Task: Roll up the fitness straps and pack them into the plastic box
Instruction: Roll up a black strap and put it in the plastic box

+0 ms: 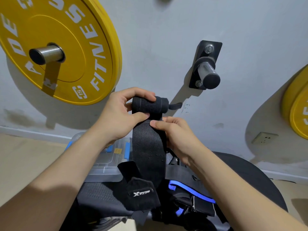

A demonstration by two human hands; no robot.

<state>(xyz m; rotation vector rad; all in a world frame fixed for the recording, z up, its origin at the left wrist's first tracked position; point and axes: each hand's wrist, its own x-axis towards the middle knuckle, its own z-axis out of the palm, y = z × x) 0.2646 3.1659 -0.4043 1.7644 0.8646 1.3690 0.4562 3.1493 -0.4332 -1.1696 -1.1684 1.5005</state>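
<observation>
My left hand [116,117] grips the rolled strap [148,147]; my right hand [176,135] pinches its tail. The tag [141,192] reads XTEP, the plate [75,47] FITNESS.

Yellow plate [75,39] — black wall peg [207,70]

Bright, even light from upper right; plate [75,39] and peg [208,70] shadow the wall [158,30]; wide-angle bowing at edges.
</observation>
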